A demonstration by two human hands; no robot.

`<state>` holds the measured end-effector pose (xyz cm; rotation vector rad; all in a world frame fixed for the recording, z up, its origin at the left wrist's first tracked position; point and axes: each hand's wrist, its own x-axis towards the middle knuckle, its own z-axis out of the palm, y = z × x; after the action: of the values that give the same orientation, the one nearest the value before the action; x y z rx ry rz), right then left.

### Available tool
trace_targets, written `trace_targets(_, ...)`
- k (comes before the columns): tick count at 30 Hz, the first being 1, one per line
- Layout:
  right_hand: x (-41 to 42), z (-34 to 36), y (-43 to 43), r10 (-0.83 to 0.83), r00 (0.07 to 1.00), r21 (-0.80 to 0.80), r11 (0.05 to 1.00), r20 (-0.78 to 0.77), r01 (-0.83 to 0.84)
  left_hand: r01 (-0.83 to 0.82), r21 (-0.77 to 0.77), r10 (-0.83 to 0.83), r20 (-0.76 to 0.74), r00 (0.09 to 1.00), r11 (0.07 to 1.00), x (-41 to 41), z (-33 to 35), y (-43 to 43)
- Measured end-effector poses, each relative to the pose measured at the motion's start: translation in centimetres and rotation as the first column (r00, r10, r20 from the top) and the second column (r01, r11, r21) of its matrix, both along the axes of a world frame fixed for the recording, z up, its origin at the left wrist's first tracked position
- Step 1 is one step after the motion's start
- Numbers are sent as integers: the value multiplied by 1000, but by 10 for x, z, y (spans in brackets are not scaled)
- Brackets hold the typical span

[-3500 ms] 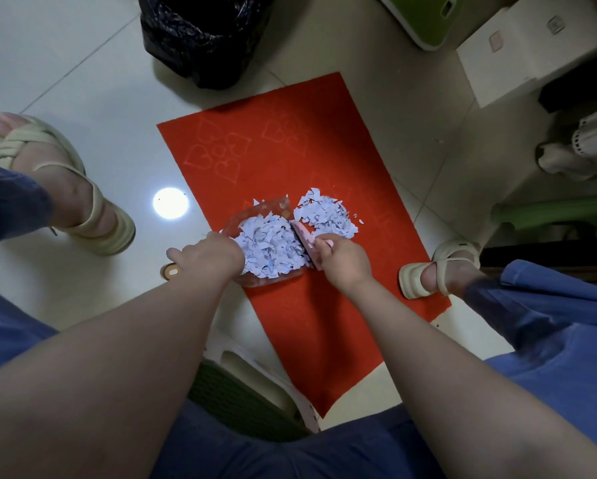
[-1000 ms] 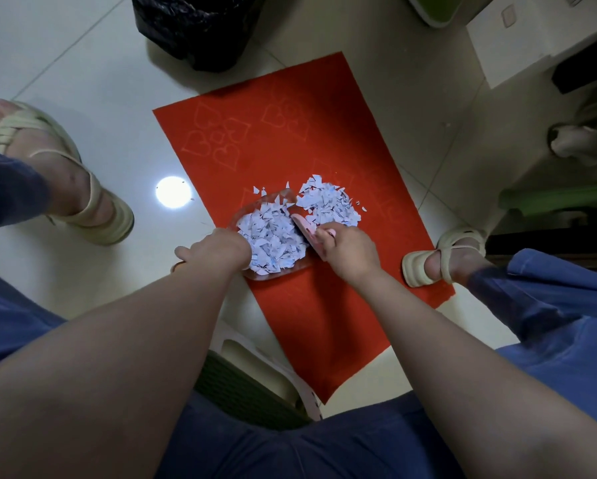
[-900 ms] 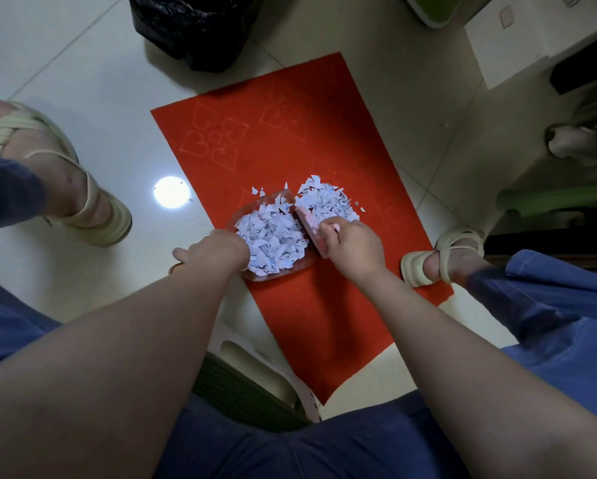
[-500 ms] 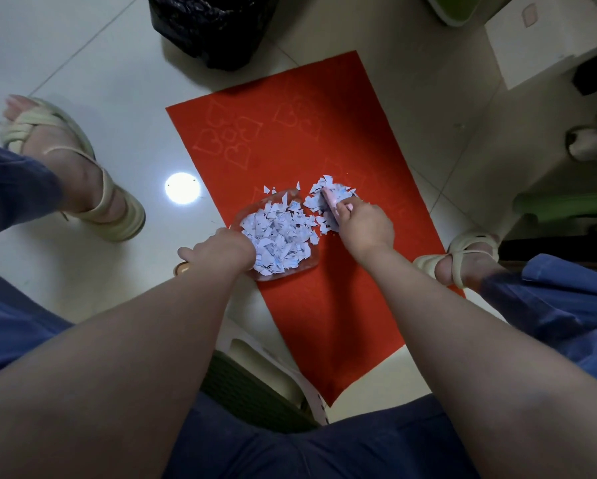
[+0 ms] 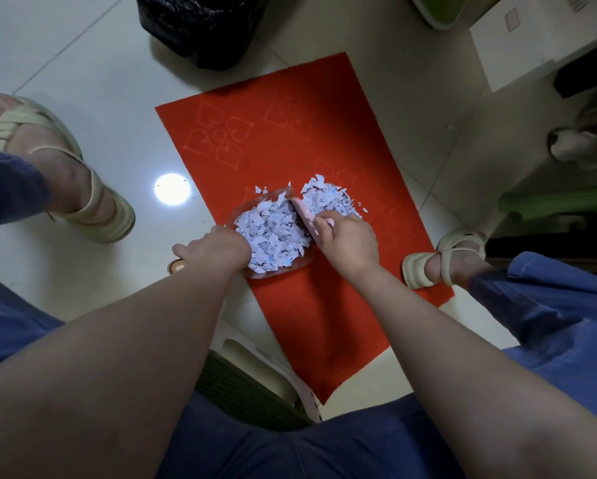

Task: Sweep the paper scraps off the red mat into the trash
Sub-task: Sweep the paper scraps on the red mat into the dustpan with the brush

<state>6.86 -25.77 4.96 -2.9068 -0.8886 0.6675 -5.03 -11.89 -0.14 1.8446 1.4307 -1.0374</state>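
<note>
Head view: a red mat (image 5: 307, 150) lies askew on a pale tiled floor (image 5: 82, 63), with heart outlines pressed into its far end. A round glare of a lamp (image 5: 172, 194) shows on the tiles just left of it. Beyond the mat's far edge stands a black trash bag (image 5: 203, 25).

The scraps (image 5: 328, 198) lie mid-mat in two heaps: one on the bare mat, the other inside a clear pan (image 5: 304, 262) just to its left. A few bits lie loose around both.

The left hand (image 5: 217, 250) grips the pan's near left rim, fingers curled round it. The right hand (image 5: 348, 240) has its fingers clamped on a pink scraper (image 5: 302, 216), which stands between the two heaps.

Cream sandals sit on either side, the left one (image 5: 93, 209) well apart from the mat and the right one (image 5: 442, 261) at its right edge. A green stool (image 5: 255, 399) shows under the person's blue-clad legs. A white box (image 5: 532, 39) stands at far right.
</note>
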Motion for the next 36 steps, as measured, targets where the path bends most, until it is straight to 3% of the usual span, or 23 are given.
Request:
trace_targets(5,14,0,-7,-153,987,12,988,54,152,4,16,-4,10,1000,1000,0,-2,0)
trace_targets(10,20,-13,-5,-305,944,-72,952,-122,299,-4,12,4,0,1000,1000,0,-5,0)
trace_targets(18,2,-15,2,-109,981,-71,993,-160,99,-7,12,7,-4,1000,1000,2,-14,-4)
trace_targets(22,3,-8,-2,-42,995,-15,999,-86,41,-19,-7,19,-15,1000,1000,1,-15,-2)
trace_targets(29,22,-1,11,-133,990,0,991,46,133,-28,-27,28,-20,999,999,-4,-19,5)
trace_targets(36,23,-19,20,-163,977,-111,983,-139,148,-4,-35,5,24,1000,999,-4,-18,3)
